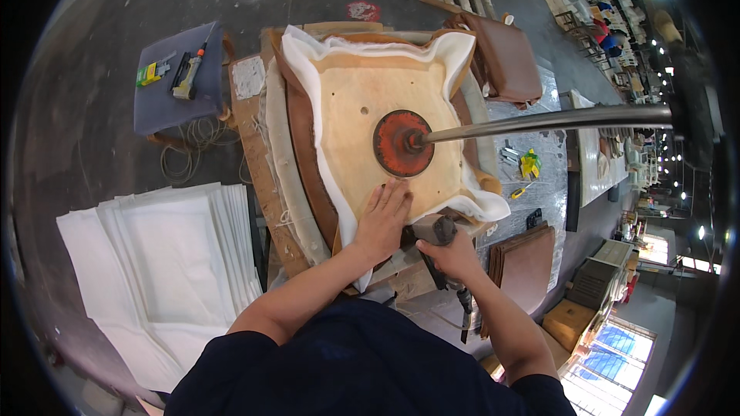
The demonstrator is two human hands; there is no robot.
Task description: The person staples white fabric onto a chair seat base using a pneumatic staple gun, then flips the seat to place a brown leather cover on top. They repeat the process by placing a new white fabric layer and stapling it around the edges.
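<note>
In front of me lies a pale wooden seat board (347,96), underside up, with white padding (308,81) folded up around its edges and brown leather (303,127) beneath. A round red press plate (389,158) on a curved metal rod (547,121) bears down on the board's middle. My left hand (383,219) lies flat with fingers stretched on the board's near edge, just below the plate. Wrapped in my right hand (455,256) is a dark staple gun (433,229), its nose at the near right edge of the padding. Part of its grip is hidden by my fingers.
White sheets (173,254) are stacked at the left. A blue-grey padded stool (158,96) carries another tool (187,77). On the right are a brown cushion (501,58), a stack of brown leather pieces (524,266) and a film-covered table (551,185) with a yellow packet (529,163).
</note>
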